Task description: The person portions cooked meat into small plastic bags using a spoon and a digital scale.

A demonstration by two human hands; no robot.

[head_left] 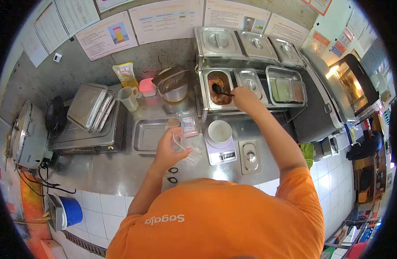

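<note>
My right hand (247, 100) is closed round the handle of a black spoon (216, 89). The spoon's bowl rests in reddish-brown food (220, 98) inside a steel pan on the lower tier of the rack. My left hand (169, 150) curls around a clear plastic bag (193, 154), thumb pointing right, above the counter. Between the hands, a white bowl (219, 131) sits on a white kitchen scale (221, 156). A small steel lid with a knob (250, 156) lies right of the scale. Just beyond my left hand is a printed plastic packet (188, 124).
Lidded steel pans (218, 39) fill the rack's upper tier. A shallow steel tray (150, 136) lies left of my left hand. Farther left, stacked trays (88, 105) rest on a stove (86, 140). A measuring jug (128, 98) and pot (174, 94) stand behind.
</note>
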